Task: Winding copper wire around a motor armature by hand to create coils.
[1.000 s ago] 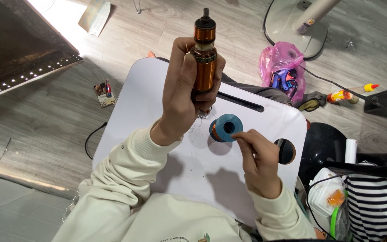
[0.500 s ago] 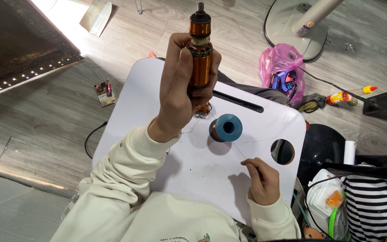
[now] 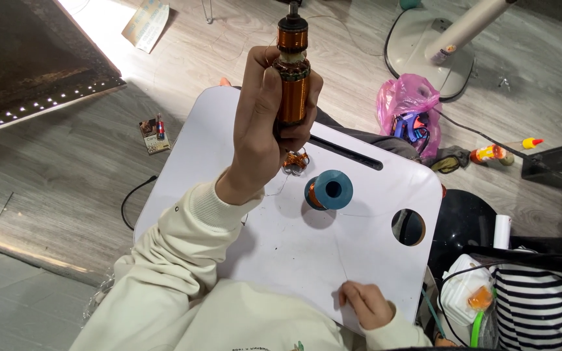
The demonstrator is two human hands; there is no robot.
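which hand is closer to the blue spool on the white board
Left. The left hand grips the copper-wound rotor raised just up-left of the blue spool. The right hand rests at the board's near edge, well below the spool, fingers pinched together.

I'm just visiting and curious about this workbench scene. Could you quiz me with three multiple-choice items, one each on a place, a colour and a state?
1. Where does the blue spool sit?
A. on the white tray table
B. on the wooden floor
C. in the pink bag

2. What colour is the wire wound on the motor armature?
A. green
B. copper-orange
C. white

3. How is the left hand placed?
A. flat on the table
B. raised, with its grip closed around the armature
C. inside a pocket

Answers:
1 A: the spool stands on the white tray table, near its round hole.
2 B: the windings shine copper-orange.
3 B: the fingers wrap the armature above the table, while the right hand rests at the table's near edge.
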